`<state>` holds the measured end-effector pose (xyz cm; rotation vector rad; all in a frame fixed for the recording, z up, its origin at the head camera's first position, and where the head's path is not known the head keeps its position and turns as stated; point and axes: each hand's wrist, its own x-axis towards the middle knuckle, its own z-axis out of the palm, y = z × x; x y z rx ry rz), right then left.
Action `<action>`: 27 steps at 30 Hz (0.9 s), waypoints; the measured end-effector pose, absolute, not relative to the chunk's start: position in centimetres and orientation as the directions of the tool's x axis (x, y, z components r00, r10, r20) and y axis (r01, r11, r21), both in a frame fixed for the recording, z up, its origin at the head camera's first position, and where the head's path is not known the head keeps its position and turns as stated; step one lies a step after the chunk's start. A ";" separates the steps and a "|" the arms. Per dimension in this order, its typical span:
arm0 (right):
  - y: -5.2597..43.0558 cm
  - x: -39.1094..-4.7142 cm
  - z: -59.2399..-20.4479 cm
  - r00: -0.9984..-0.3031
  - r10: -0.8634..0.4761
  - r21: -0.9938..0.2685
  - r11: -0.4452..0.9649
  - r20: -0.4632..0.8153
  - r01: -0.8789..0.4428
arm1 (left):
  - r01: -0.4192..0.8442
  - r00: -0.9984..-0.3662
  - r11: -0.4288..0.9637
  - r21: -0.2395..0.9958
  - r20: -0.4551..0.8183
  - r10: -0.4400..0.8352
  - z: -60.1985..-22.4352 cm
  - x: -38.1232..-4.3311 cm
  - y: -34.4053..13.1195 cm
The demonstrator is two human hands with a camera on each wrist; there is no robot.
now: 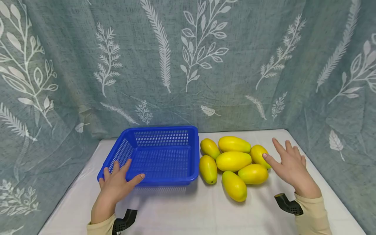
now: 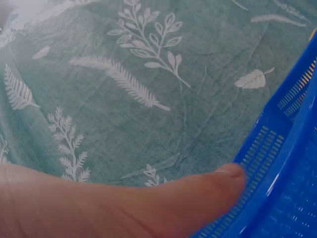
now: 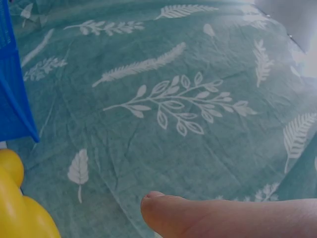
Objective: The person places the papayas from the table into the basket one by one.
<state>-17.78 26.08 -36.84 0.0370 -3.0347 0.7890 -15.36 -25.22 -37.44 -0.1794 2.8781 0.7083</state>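
- Nearest: two cream sleeves [image 1: 312, 215], toward the near-left and near-right corners of the white worktop [image 1: 182, 215]; two black fittings [image 1: 125, 221], one per wrist.
- Left hand [image 1: 116, 185]: fingers spread, released, over the near-left corner of the blue basket [image 1: 164, 181]; cannot tell if it touches the rim.
- Right hand [image 1: 290, 165]: fingers splayed, released, toward the worktop's right edge; thumb near the rightmost fruit, contact unclear.
- Blue basket: one, slotted walls, on the worktop's left half, back wall by the far edge.
- Yellow fruits [image 1: 233, 161]: seven, clustered between basket and right edge. Two just beside the basket's right wall; one lies closest to the near edge.
- Grey-green cloth [image 1: 176, 107]: white leaf prints, behind the far edge, along both sides.
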 end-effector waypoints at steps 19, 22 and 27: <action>26.2 -18.7 -36.3 -1.000 -0.024 -0.515 0.857 -0.013 -0.014 | -0.125 -0.972 0.914 0.385 -0.231 -0.036 -38.6 -16.0 -25.5; 26.3 -18.8 -36.7 -1.000 -0.022 -0.527 0.850 -0.019 -0.009 | -0.125 -0.971 0.918 0.376 -0.236 -0.035 -38.7 -16.0 -25.5; 27.1 -19.2 -37.4 -0.998 -0.024 -0.586 0.810 -0.059 0.015 | -0.112 -0.970 0.925 0.364 -0.240 -0.023 -38.7 -16.1 -25.1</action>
